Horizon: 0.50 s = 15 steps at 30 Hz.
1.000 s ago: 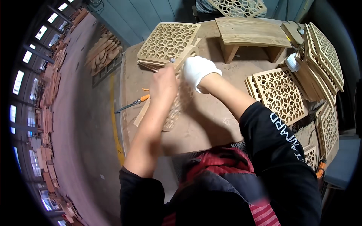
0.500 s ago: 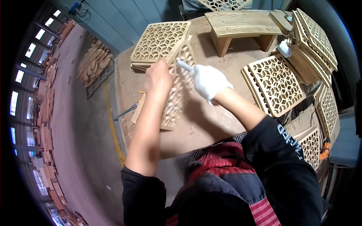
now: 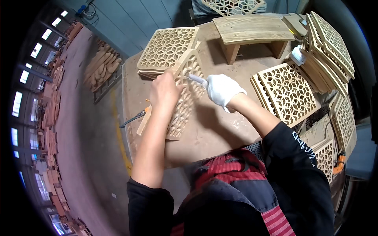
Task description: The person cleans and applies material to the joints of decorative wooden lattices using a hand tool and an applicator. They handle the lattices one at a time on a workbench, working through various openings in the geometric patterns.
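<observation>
I note the bare left hand [image 3: 164, 91] clasping the lattice panel [image 3: 185, 98] tilted on the worktop [image 3: 212, 129], steadying it while the gloved right hand [image 3: 223, 89], closed on a slim tool [image 3: 195, 79], works its openings.

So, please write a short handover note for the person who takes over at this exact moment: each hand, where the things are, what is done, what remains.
Left hand: bare, steadying the pale wooden lattice panel, tilted up on the brown workbench.
Right hand: white glove, holding a slim light-coloured tool with its tip at the panel's upper openings.
Nearby: orange-handled tool at the bench's left edge; flat stack of similar panels behind; more panels at right; small wooden bench at back.
Done: cannot tell which openings are finished.
Left: likely the remaining openings.
</observation>
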Each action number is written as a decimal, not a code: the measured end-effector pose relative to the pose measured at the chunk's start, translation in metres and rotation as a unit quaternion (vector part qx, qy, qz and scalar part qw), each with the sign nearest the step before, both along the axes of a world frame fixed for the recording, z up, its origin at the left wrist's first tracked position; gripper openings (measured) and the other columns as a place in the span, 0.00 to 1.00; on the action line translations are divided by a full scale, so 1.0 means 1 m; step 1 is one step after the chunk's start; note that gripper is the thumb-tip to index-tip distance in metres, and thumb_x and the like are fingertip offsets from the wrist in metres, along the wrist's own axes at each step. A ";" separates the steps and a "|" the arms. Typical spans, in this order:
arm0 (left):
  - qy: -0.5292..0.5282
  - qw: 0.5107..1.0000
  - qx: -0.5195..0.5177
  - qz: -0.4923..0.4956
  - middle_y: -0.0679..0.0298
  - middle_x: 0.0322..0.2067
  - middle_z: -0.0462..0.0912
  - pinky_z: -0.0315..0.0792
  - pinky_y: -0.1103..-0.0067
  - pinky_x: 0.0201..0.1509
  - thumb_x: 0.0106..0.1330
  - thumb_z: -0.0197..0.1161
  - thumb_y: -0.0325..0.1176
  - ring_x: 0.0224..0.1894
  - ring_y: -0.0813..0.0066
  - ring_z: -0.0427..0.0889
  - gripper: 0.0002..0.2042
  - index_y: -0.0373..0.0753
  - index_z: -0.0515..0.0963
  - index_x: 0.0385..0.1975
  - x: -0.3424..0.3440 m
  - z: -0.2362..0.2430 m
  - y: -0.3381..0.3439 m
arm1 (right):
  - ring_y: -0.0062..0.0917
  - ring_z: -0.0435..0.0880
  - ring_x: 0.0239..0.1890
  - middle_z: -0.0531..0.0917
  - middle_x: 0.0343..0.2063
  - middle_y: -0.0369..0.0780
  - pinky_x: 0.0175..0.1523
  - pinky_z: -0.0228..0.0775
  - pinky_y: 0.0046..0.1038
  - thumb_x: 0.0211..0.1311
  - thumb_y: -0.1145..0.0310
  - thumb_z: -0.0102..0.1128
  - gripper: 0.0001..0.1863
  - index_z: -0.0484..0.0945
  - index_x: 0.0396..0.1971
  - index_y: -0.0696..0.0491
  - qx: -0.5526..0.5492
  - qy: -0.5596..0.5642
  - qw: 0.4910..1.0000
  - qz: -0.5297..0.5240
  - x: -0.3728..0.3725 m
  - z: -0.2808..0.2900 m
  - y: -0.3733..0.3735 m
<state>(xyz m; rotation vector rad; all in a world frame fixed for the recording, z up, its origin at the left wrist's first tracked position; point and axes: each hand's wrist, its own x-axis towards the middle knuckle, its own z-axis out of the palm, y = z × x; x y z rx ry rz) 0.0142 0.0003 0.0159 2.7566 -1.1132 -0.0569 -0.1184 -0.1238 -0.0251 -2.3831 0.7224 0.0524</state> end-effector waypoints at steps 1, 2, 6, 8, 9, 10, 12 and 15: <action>-0.009 1.000 -0.003 -0.002 0.48 0.43 0.84 0.76 0.60 0.53 0.55 0.75 0.37 0.49 0.48 0.82 0.23 0.35 0.77 0.47 -0.002 -0.001 0.000 | 0.53 0.83 0.41 0.83 0.37 0.58 0.49 0.74 0.43 0.72 0.61 0.45 0.19 0.81 0.40 0.59 -0.006 0.011 1.000 0.019 0.006 0.003 -0.001; -0.011 1.000 -0.014 -0.009 0.47 0.38 0.85 0.76 0.58 0.50 0.54 0.75 0.36 0.46 0.45 0.83 0.21 0.34 0.76 0.44 -0.002 -0.004 0.001 | 0.47 0.86 0.41 0.85 0.37 0.54 0.47 0.78 0.40 0.63 0.69 0.53 0.13 0.84 0.37 0.60 -0.033 -0.007 0.999 0.003 0.011 0.007 0.002; -0.038 0.998 -0.022 -0.034 0.44 0.36 0.84 0.76 0.57 0.47 0.54 0.75 0.35 0.42 0.42 0.83 0.20 0.33 0.74 0.41 -0.023 -0.005 -0.006 | 0.43 0.86 0.44 0.86 0.41 0.51 0.49 0.79 0.38 0.61 0.67 0.55 0.13 0.85 0.38 0.58 -0.140 0.039 0.986 0.081 0.041 0.011 -0.006; -0.035 0.999 -0.020 -0.029 0.45 0.34 0.84 0.75 0.56 0.47 0.54 0.75 0.36 0.42 0.42 0.83 0.21 0.34 0.74 0.41 -0.013 -0.007 -0.009 | 0.42 0.86 0.44 0.86 0.41 0.50 0.49 0.79 0.38 0.62 0.67 0.53 0.13 0.85 0.38 0.57 -0.107 0.018 0.993 0.055 0.043 0.013 -0.007; -0.034 0.999 -0.012 -0.018 0.45 0.34 0.84 0.75 0.57 0.47 0.54 0.76 0.37 0.43 0.42 0.83 0.21 0.34 0.74 0.41 -0.010 -0.008 -0.007 | 0.42 0.86 0.44 0.86 0.40 0.49 0.50 0.79 0.38 0.63 0.68 0.52 0.13 0.85 0.38 0.57 -0.113 0.004 0.992 0.055 0.047 0.013 -0.002; -0.043 0.999 -0.017 -0.015 0.46 0.35 0.84 0.75 0.58 0.47 0.53 0.76 0.37 0.43 0.44 0.82 0.21 0.34 0.74 0.40 -0.010 -0.010 -0.004 | 0.42 0.86 0.44 0.86 0.40 0.49 0.50 0.79 0.38 0.63 0.68 0.52 0.13 0.85 0.38 0.57 -0.112 0.003 0.992 0.064 0.042 0.014 -0.001; -0.046 0.999 -0.024 -0.011 0.46 0.35 0.84 0.75 0.58 0.47 0.53 0.76 0.37 0.43 0.44 0.82 0.21 0.34 0.74 0.39 -0.005 -0.011 0.000 | 0.42 0.86 0.44 0.86 0.40 0.49 0.50 0.78 0.39 0.65 0.67 0.50 0.14 0.85 0.38 0.57 -0.065 0.009 0.996 0.061 0.020 0.018 -0.002; -0.037 0.999 -0.024 -0.007 0.46 0.35 0.84 0.75 0.58 0.47 0.53 0.76 0.37 0.43 0.44 0.82 0.20 0.34 0.73 0.38 -0.004 -0.012 0.003 | 0.42 0.86 0.44 0.87 0.40 0.48 0.50 0.78 0.39 0.66 0.66 0.51 0.14 0.85 0.38 0.55 -0.077 0.014 0.995 0.061 0.019 0.014 -0.006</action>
